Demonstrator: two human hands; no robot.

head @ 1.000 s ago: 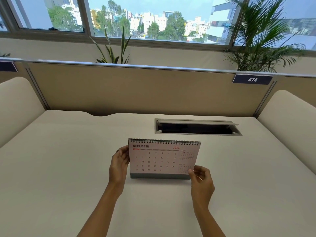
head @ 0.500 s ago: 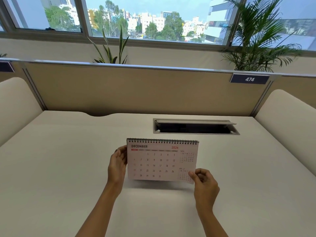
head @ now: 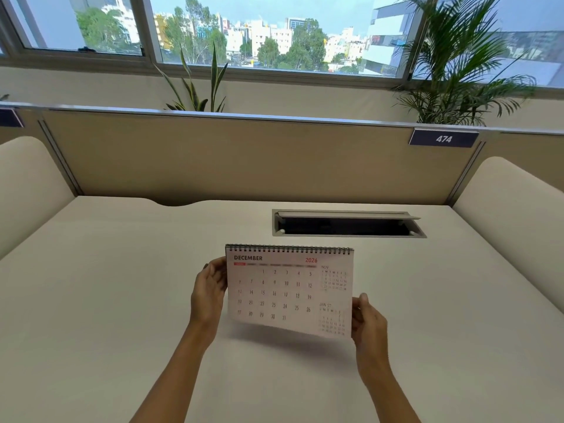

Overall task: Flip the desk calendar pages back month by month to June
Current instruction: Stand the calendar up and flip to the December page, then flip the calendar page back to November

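Left hand (head: pixel 208 296) steadies the desk calendar (head: pixel 290 290); right hand (head: pixel 367 323) grip pinches its lifted December page.

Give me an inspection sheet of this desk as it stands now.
Surface: pale desk, bare around the calendar.
Job's things: desk calendar showing the December page, lower edge lifted toward the camera; base hidden.
Clutter: nothing seen.
Hands: left hand holds the calendar's left edge; right hand pinches the page's lower right corner.
Cables: nothing seen; cable hatch stands open, dark inside.
Surroundings: partition with sign 474, plants, windows behind.
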